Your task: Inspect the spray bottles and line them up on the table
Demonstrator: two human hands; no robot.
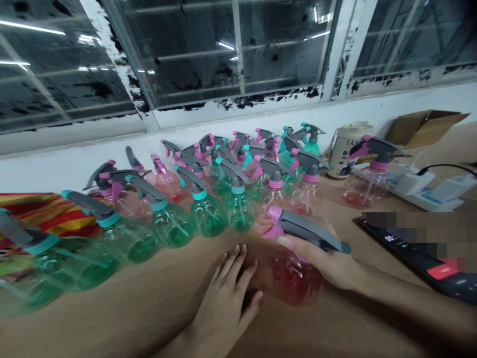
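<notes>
My right hand (328, 261) is wrapped round the neck of a pink spray bottle (296, 281) with a grey and pink trigger head. The bottle is close to the tabletop; I cannot tell whether its base touches. My left hand (231, 296) lies palm down on the wooden table (149, 318), fingers stretched out, just left of that bottle. Beyond the hands stand green spray bottles (208, 216) with teal collars in a slanting row. Pink spray bottles (276, 191) with pink collars crowd behind and among them.
A single pink spray bottle (367, 186) stands at the right, near a power strip (425, 191) with plugged-in chargers. A phone (410, 258) lies at the right. At the back are a cream-coloured container (345, 144) and an open cardboard box (421, 127). Red-yellow cloth (55, 216) is at the left.
</notes>
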